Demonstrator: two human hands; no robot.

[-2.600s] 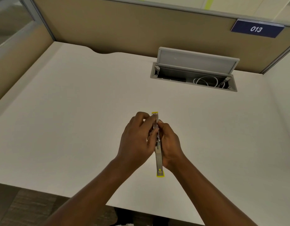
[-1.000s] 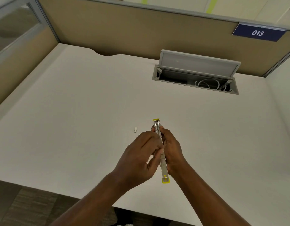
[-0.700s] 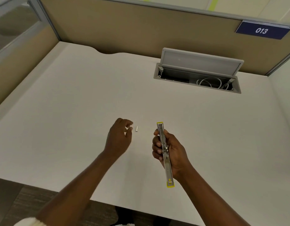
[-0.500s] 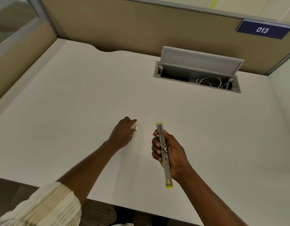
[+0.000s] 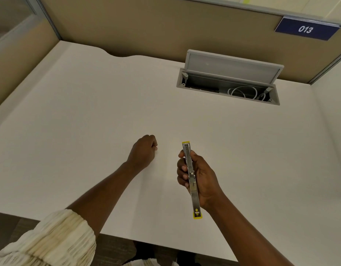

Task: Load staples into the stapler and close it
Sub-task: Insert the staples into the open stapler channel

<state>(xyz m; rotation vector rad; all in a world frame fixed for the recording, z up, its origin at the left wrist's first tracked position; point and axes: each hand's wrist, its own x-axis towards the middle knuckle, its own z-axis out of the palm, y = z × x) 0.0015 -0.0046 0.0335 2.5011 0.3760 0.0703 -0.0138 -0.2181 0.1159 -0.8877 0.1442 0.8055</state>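
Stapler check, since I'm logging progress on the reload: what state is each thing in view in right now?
stapler: held off the desk, metal channel facing the camera; whether staples are loaded can't be told
right hand: wrapped around the stapler
left hand: fingers curled, down at the desk; what they pinch is hidden
cable box lid: propped open
white cable: coiled inside the box

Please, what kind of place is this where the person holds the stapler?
Probably an office cubicle or study carrel: a white desk enclosed by tan partition walls, a numbered sign "013", and an open cable box set into the desk, holding a coiled white cable.
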